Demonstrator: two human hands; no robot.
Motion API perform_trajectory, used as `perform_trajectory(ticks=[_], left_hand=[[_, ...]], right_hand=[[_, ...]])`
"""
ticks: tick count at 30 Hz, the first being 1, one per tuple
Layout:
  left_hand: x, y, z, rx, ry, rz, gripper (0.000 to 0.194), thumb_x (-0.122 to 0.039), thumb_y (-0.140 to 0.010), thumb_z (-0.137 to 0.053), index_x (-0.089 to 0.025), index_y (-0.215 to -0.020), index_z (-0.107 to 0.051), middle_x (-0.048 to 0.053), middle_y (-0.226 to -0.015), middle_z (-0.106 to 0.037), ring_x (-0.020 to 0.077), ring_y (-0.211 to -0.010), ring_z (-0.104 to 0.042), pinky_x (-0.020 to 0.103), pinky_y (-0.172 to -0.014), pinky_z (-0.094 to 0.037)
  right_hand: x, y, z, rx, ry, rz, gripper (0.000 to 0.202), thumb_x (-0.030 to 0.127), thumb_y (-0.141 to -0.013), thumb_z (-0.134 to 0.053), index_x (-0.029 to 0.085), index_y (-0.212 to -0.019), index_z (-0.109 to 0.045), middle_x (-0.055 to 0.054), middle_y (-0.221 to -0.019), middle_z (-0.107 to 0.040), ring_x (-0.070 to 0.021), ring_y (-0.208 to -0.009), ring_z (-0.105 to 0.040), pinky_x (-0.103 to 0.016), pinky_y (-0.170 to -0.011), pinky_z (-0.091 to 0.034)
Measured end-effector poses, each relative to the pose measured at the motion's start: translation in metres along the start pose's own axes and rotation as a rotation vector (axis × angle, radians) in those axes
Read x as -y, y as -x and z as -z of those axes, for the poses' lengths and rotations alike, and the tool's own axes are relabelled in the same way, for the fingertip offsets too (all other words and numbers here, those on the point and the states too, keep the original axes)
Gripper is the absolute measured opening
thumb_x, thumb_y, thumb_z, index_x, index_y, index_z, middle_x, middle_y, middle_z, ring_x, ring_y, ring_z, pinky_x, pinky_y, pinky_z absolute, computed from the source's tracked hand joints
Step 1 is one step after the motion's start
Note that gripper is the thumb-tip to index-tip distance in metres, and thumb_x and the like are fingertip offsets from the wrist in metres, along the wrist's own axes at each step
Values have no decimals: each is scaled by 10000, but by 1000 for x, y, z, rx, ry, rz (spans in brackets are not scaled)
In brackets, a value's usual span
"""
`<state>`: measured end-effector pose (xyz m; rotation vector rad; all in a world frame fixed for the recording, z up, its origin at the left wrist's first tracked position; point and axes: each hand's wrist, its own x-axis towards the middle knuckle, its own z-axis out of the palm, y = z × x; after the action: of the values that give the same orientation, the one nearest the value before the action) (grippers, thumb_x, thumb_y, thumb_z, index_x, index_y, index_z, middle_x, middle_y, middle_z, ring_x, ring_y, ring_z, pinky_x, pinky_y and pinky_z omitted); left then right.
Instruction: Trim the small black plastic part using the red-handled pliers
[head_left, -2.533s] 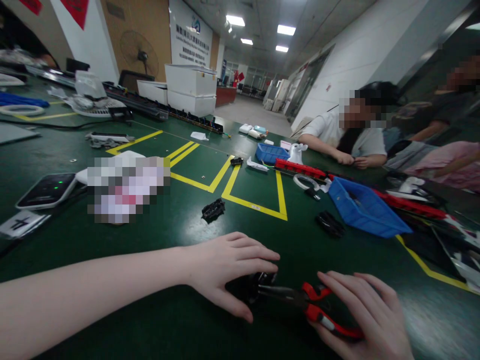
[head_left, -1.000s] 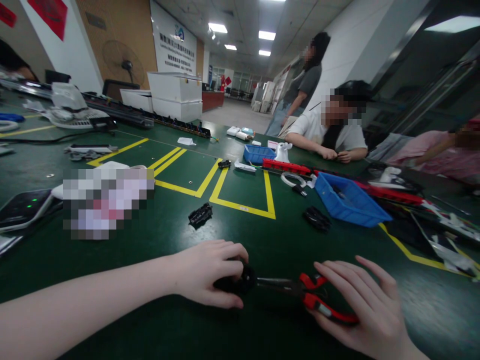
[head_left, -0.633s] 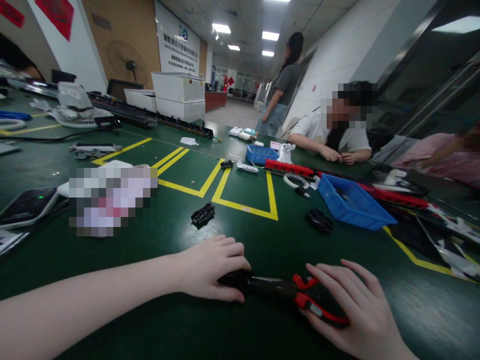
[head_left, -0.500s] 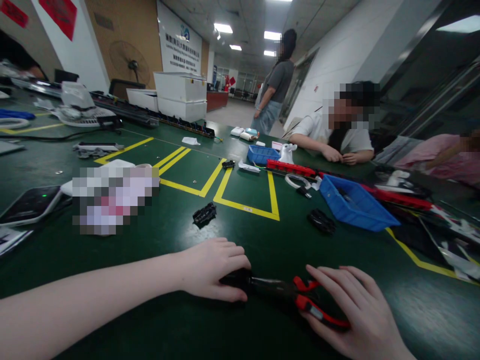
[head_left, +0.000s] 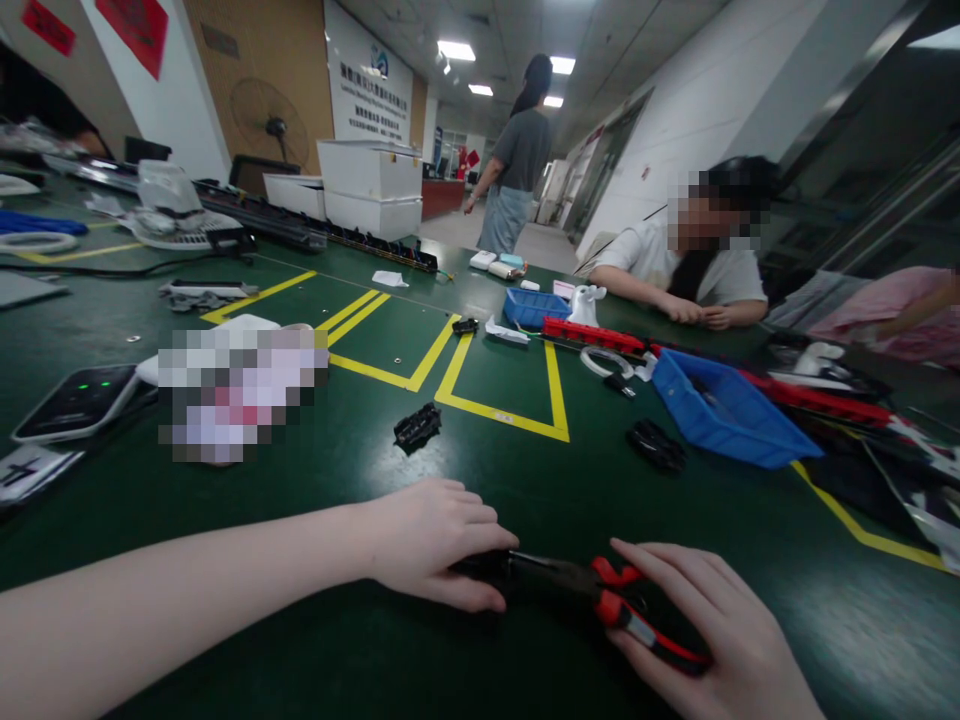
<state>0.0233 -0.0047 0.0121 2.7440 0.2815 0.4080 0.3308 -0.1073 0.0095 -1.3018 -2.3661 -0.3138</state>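
My left hand (head_left: pixel 439 540) is closed round a small black plastic part (head_left: pixel 486 566), most of which the fingers cover. In my right hand (head_left: pixel 720 620) are long-nose pliers (head_left: pixel 619 592) with red and black handles, the fingers wrapped about the grips. Their narrow jaws point left and reach the black part at my left fingertips. Whether the jaws bite on it I cannot tell. Beyond my hands, a black part (head_left: pixel 418 429) lies on the green table (head_left: pixel 315 620), and another black part (head_left: pixel 655 444) rests farther right.
A blue bin (head_left: pixel 731 415) stands at the right, a smaller blue bin (head_left: pixel 525 308) farther back. Red strips (head_left: pixel 592 334) run between them. Yellow tape (head_left: pixel 502 415) marks the table. A phone (head_left: pixel 79 400) lies at left. One person (head_left: pixel 690 260) sits opposite; another person (head_left: pixel 517 150) stands behind.
The whole view has shifted slightly. Both hands keep their hold, with the pliers' jaws still at the black part. The standing person has moved left and turned away.
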Motion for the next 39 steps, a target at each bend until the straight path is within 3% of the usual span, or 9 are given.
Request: perform_trajectory(ticks=[17, 27, 39], left_hand=[[-1, 0, 0, -2, -26, -17, 483, -485, -889, -630, -143, -1226, -577, 58, -972, -678, 188, -801, -630, 291, -684, -452], [0, 1, -1, -8, -8, -6, 462, -477, -895, -618, -151, -1220, -581, 64, -971, -679, 188, -787, -632, 283, -664, -439], [0, 1, 0, -14, -11, -11, 458, -482, -899, -612, -154, -1216, -579, 66, -975, -673, 185, -795, -633, 281, -671, -437]], right_hand=[[-1, 0, 0, -12, -18, 44, 498, 376, -787, -669, 213, -1246, -568, -87, -1049, -685, -237, -921, -648, -374, -804, -511], [7, -1, 2, -70, -7, 16, 419, 420, -857, -594, 218, -1223, -571, -85, -1018, -692, -246, -920, -638, -424, -884, -466], [10, 0, 0, -26, 1, 6, 407, 463, -862, -578, 217, -1186, -569, -77, -991, -705, -236, -869, -659, -444, -919, -428]])
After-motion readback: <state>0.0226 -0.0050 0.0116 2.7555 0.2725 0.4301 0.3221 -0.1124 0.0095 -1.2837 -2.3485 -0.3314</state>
